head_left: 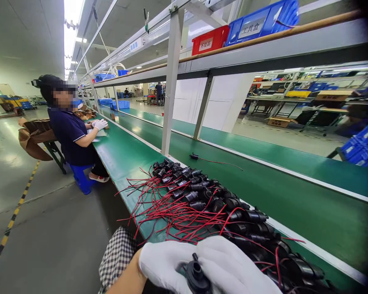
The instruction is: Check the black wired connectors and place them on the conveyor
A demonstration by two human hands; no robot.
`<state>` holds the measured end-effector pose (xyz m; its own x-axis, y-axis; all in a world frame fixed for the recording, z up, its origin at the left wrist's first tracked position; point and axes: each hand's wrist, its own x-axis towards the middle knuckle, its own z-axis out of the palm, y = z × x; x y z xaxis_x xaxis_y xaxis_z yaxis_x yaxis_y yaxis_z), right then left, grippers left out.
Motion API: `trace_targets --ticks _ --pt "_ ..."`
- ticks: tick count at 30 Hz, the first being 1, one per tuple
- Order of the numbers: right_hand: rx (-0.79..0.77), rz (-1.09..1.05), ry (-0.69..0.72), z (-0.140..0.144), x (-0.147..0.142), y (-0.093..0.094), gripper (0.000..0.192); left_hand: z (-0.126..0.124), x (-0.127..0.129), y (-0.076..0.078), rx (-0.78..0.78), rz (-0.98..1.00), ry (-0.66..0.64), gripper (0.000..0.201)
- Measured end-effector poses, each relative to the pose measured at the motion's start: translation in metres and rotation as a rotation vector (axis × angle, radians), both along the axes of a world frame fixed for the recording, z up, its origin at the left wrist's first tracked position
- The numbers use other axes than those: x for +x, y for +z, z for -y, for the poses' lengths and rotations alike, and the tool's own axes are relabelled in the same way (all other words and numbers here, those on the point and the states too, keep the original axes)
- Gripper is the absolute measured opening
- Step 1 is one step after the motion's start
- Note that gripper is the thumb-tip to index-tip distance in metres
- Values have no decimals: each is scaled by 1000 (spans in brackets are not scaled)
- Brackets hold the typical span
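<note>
Black plastic part [196, 275]: held at the 6 o'clock edge of the view, clamped between both gloved hands, its round neck turned up.
Left hand [162, 261]: white-gloved, closed on the part from 9 o'clock.
Right hand [233, 267]: white-gloved, closed on the part from 3 o'clock.
Pile of black parts with red wires [202, 200]: laid on the green bench [122, 157], at 12 o'clock from the hands, running toward 4 o'clock.
Single wired part [194, 156]: set apart on the belt, at 12 o'clock from the pile.
Co-worker [70, 130]: seated at 10 o'clock, gloved hands on the bench.
Red bin [210, 39]: kept on the upper shelf.
</note>
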<state>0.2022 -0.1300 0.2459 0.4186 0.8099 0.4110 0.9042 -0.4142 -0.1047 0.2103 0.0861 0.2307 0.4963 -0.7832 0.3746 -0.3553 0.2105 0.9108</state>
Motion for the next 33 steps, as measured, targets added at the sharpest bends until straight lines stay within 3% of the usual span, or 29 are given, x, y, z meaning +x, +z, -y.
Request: trace_targets --ticks 4,8,11,15,20,24,28,33 --pt "77 289 17 -3 0 8 12 9 -3 -10 -124 -154 24 64" --pt "246 632 -32 -2 2 11 20 14 -12 -14 -100 -214 390 67" --pt "248 552 -44 -2 6 6 26 12 -20 -10 -44 -169 520 65" --pt "313 365 -16 -4 8 9 39 8 -22 -4 -56 -109 436 65" --pt "359 424 14 -11 -1 21 24 6 -17 -9 -27 -114 385 68" --pt "361 434 14 -15 -7 20 23 11 -18 -10 -110 -227 243 66" --pt "327 107 -16 -12 -5 20 15 25 -24 -7 -260 -333 202 68" --pt "474 -490 -253 -4 6 24 35 55 -27 -4 -565 -559 197 60"
